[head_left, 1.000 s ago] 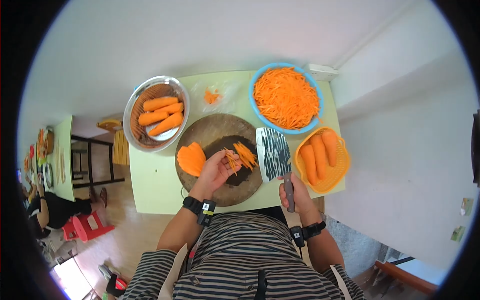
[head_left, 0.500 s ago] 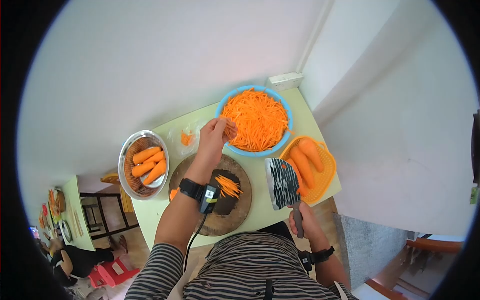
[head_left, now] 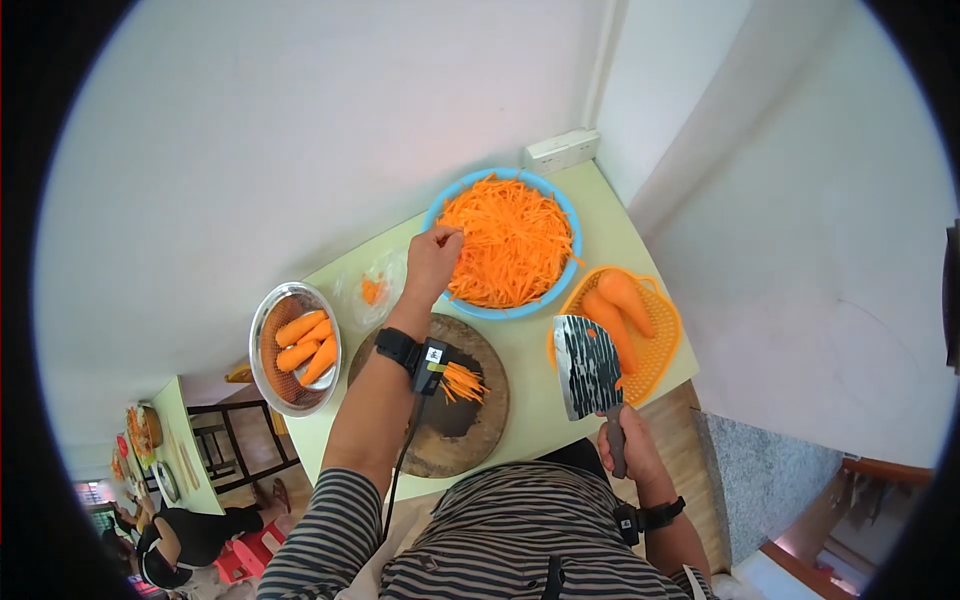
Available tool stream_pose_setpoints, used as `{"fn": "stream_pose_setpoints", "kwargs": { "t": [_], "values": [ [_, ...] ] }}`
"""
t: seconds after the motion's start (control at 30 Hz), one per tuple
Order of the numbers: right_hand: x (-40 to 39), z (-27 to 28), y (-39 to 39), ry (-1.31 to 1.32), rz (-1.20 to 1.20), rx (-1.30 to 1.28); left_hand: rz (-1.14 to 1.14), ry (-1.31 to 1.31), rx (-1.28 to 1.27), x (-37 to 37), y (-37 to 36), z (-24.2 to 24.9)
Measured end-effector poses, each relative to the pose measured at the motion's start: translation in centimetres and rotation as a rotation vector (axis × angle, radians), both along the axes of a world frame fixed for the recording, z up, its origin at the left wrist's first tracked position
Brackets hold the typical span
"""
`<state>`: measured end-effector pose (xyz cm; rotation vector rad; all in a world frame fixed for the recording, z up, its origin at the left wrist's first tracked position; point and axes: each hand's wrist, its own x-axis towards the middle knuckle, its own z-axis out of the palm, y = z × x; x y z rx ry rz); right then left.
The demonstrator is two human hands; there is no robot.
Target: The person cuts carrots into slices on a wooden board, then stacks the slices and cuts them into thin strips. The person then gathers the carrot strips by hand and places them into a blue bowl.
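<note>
My left hand (head_left: pixel 436 258) is over the left rim of a blue bowl (head_left: pixel 434 212) heaped with carrot shreds (head_left: pixel 508 240). Its fingers are curled together, and whatever may be in them is hidden. Lower down, my right hand (head_left: pixel 634 446) grips the handle of a cleaver (head_left: pixel 588 368), its broad blade pointing up with bits of carrot stuck on it. Between my arms lies a round wooden chopping board (head_left: pixel 490 420), partly covered by my left forearm. A small pile of carrot strips (head_left: pixel 464 382) rests on it.
Left of the board, a metal colander (head_left: pixel 258 350) holds several peeled carrots (head_left: pixel 300 328). A clear plastic bag (head_left: pixel 385 275) with orange scraps lies near it. At the right, a yellow basket (head_left: pixel 660 350) holds large carrots (head_left: pixel 625 298). Walls border the table; another person (head_left: pixel 200 535) sits at lower left.
My left hand, which held carrot strips, has turned over at the bowl, and strips no longer show in it. The view has shifted slightly; the cleaver stays in my right hand.
</note>
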<state>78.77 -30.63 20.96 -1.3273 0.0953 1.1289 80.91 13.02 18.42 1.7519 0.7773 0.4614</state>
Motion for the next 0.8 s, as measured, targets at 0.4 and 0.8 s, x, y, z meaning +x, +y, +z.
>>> {"fn": "stream_pose_setpoints", "kwargs": {
  "t": [0.4,0.8],
  "values": [
    [0.4,-0.2,1.4,-0.001,0.065,-0.019,0.121,0.059,0.133,-2.1,1.8,-2.6],
    [-0.4,-2.2,3.8,0.015,0.235,-0.094,0.066,0.392,0.106,-14.5,-6.8,-4.7]
  ]
}}
